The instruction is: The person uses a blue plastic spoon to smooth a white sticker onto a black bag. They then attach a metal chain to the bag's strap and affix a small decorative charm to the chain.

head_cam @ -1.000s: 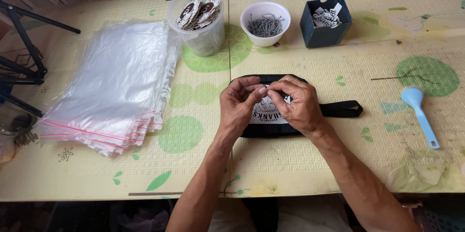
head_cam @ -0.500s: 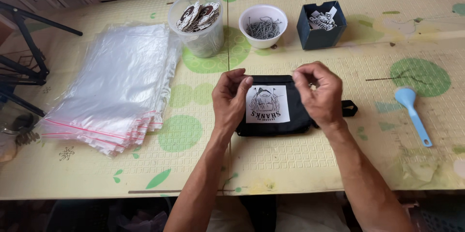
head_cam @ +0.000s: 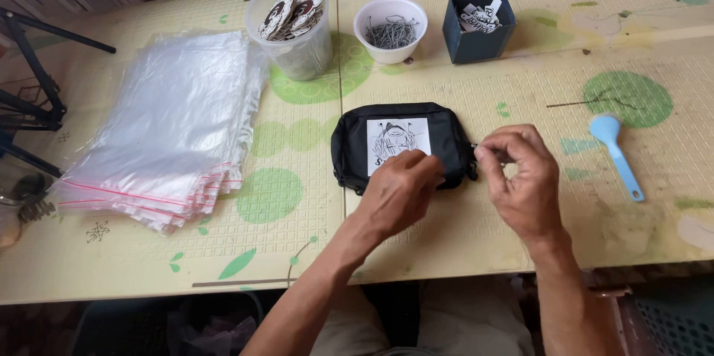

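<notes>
Your left hand (head_cam: 401,188) presses the black pouch (head_cam: 401,146) flat on the bench (head_cam: 476,229) while your right hand (head_cam: 520,177) pinches what looks like its zipper pull, the bags (head_cam: 171,125) untouched.

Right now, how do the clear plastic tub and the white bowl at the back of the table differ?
The clear plastic tub is taller and see-through; the white bowl is lower and opaque. The clear plastic tub holds flat black-and-white printed pieces; the white bowl holds a heap of thin grey metal pieces, too small to tell apart. The clear plastic tub stands left of the table seam, the white bowl right of it. Both are round, open-topped and untouched by either hand.
</notes>
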